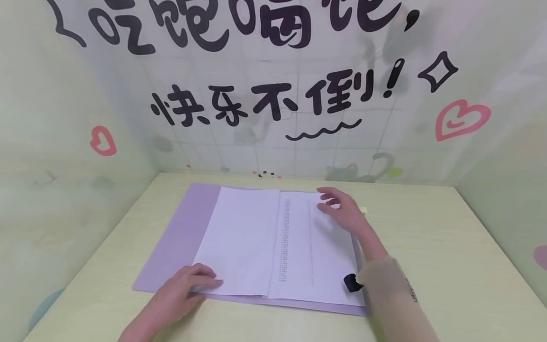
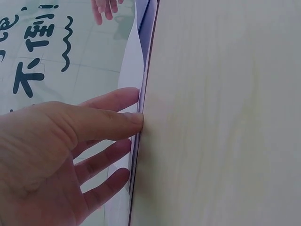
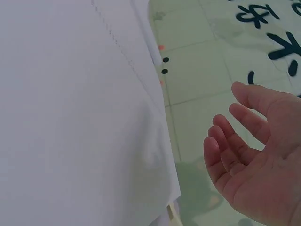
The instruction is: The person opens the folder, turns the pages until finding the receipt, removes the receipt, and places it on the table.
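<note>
A purple folder [image 1: 183, 232] lies spread on the table, with white pages inside. The left page [image 1: 243, 232] looks blank; the right page [image 1: 331, 256] carries a narrow printed list and a column of small marks. My left hand [image 1: 185, 287] rests at the lower left corner of the pages, fingers over the paper. In the left wrist view the thumb of that hand [image 2: 61, 132] touches the folder's edge. Above the top right of the right page hovers my right hand [image 1: 344, 211], fingers loosely bent. The right wrist view shows this hand [image 3: 263, 160] holding nothing, apart from the paper [image 3: 84, 132].
The light wooden table [image 1: 448, 256] extends on both sides of the folder. A translucent printed sheet [image 1: 265, 156] with black lettering and hearts stands behind, and similar sheets flank the table. A black object [image 1: 352, 283] sits by the right sleeve [image 1: 393, 294].
</note>
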Demonstrator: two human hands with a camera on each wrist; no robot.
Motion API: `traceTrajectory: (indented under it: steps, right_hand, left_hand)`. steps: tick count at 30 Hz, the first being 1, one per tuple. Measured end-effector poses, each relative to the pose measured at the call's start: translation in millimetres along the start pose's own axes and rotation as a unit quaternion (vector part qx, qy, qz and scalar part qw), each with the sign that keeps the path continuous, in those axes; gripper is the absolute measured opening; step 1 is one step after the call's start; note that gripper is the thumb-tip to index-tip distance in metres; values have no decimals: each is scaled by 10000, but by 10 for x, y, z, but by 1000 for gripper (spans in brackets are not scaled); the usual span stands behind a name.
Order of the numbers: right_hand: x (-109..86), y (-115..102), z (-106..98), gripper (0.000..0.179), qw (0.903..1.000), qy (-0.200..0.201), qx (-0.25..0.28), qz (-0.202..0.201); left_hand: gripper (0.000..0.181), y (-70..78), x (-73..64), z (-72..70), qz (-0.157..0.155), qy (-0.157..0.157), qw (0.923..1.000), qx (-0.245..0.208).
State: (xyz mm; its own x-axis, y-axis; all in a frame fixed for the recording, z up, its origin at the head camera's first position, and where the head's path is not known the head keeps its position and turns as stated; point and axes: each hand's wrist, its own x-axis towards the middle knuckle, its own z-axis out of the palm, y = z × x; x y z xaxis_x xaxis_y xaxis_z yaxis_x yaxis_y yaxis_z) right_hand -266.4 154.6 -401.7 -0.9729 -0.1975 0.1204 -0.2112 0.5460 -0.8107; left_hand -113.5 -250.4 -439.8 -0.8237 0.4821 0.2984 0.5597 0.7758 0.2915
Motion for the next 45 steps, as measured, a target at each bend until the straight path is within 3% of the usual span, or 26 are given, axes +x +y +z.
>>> traceTrajectory:
  steps: [6,14,19,25,32,45]
  right_hand:
    - [-243,191,-181,51,9962,244,477,687]
    - [-397,353,-194,60,9919,35,227,1251]
    - [-424,432,-176,66,9905,-119,34,1370]
    - [-395,442,-232,71,9913,-472,-131,1220]
    - [-327,500,-296,75,9897,-909,-449,1011]
    - [-297,536,-319,67,9904,-1090,-664,538]
  left_hand:
    - [44,-10,17,-2,40,37,10000,-42]
    - [45,-19,0,1,93,79,9999,-25]
    - [46,-20,-11,9,73,92,9999,-49]
    - [47,-18,-12,9,78,94,9999,-53]
    - [45,-5,-1,-15,-130,-110,9998,-122]
    - [45,-2,-3,0,-64,-35,9999,-147]
